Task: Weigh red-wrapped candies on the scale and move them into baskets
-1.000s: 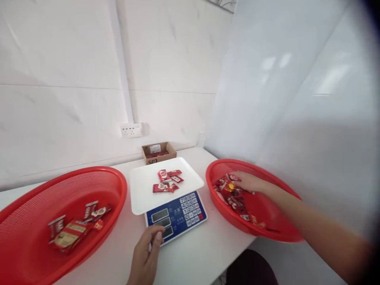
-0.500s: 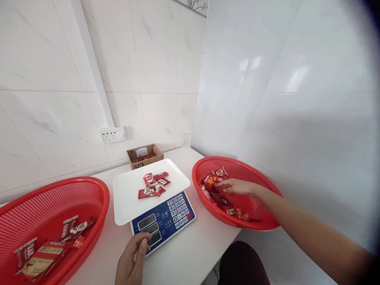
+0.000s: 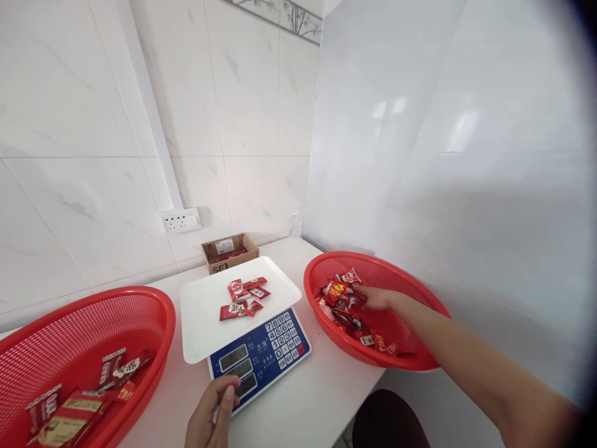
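My right hand (image 3: 379,298) reaches into the right red basket (image 3: 336,348), its fingers closed on a red candy packet (image 3: 353,300); the packet partly hides the fingertips. Other wrapped candies (image 3: 336,291) lie in a pile beside it. My left hand (image 3: 212,407) is at the front left edge of the blue digital scale (image 3: 261,348), fingers curled and thumb close to the forefinger, with nothing visible in them. The fingertips overlap the lower displays. Several small red candy packets (image 3: 237,289) rest on the scale's white tray (image 3: 200,336).
Another red basket (image 3: 158,354) at the left holds several packets, among them a larger red and gold one (image 3: 69,420). A cardboard box (image 3: 231,252) with red packets and a clear glass object (image 3: 295,224) stand at the back. Walls close off the rear and right.
My right hand's fingers, stretched out above the candies before, have lowered and closed on a red packet. My left hand stays by the scale. The view has tilted up slightly.
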The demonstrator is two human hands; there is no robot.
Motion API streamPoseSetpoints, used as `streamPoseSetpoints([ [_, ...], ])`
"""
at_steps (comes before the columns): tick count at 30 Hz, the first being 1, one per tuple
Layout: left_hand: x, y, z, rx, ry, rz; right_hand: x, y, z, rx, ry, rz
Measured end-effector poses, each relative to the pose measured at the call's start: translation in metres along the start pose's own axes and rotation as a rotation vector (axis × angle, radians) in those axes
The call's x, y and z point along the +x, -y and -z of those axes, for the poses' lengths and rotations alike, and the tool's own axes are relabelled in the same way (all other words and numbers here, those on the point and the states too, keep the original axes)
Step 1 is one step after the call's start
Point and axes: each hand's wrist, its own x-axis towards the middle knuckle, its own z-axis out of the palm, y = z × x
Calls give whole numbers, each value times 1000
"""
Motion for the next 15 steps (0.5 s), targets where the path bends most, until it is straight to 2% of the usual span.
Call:
streamPoseSetpoints([
  [4,-2,-3,-1,-33,-1,12,-7,1,8,56,68,-6],
  [8,-3,-4,-3,-42,0,3,-12,1,10,105,58,-24],
  [15,-2,-4,-3,-39,-2,8,-8,7,-1,164,29,-46],
])
